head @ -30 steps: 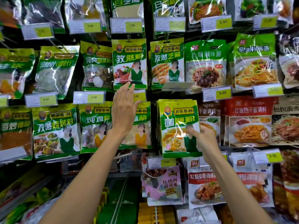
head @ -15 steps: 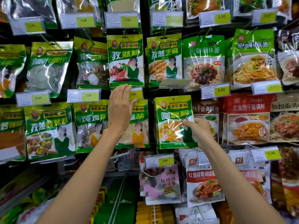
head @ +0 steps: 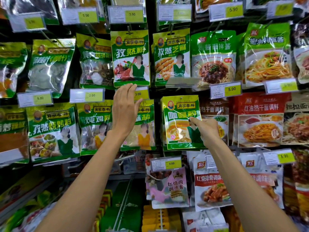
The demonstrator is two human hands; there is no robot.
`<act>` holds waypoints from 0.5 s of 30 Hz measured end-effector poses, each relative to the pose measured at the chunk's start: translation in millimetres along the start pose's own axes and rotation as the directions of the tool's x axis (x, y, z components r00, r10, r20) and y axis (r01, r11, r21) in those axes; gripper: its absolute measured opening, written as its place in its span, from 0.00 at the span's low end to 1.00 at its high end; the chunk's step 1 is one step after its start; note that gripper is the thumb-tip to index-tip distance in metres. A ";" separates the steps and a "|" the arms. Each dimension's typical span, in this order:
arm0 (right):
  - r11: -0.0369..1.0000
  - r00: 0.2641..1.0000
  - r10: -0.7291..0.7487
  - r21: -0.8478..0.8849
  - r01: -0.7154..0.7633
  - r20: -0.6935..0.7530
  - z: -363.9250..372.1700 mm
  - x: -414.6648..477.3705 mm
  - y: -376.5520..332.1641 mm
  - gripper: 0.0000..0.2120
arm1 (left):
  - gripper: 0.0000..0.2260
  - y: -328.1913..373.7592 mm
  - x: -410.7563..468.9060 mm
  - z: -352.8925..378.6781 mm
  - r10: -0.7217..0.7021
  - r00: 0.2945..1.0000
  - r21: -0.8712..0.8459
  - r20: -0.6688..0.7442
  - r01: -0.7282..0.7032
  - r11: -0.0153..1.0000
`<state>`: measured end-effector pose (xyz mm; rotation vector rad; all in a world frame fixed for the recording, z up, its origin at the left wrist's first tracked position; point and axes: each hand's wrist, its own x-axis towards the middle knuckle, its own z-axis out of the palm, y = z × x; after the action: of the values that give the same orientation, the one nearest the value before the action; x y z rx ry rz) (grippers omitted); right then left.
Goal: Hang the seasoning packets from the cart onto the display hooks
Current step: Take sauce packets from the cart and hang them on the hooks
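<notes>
A stack of green and yellow curry seasoning packets (head: 178, 118) hangs upright in the middle row of the display, its punched top at a hook (head: 181, 98). My right hand (head: 206, 129) pinches the stack at its right edge, thumb on the front face. My left hand (head: 124, 108) is raised to the left of the stack, fingers straight, with fingertips and thumb touching the 3.00 price tag (head: 142, 94) of the neighbouring hook. The cart is not in view.
Rows of hanging seasoning and noodle-sauce packets fill the wall, such as cumin powder (head: 131, 58) above and red packets (head: 257, 119) to the right. Price tags stick out on hook ends. A tilted clear tag holder (head: 183, 82) juts out above the curry stack.
My left hand came down from the cumin packet's lower edge onto the 3.00 price tag. My right hand keeps its hold on the curry packets, which stay near the hook.
</notes>
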<state>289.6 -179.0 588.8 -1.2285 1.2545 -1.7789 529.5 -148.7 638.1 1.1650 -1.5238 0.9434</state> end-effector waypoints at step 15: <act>0.975 0.987 -0.149 -0.156 0.157 0.066 5.8 -13.4 20.6 0.19 | 0.22 0.3 -0.8 -2.1 -0.004 1.000 0.001 0.005 0.004 1.000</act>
<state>299.6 -176.5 565.7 -1.4903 1.3240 -1.7662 529.7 -146.5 637.8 1.1715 -1.5244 0.9387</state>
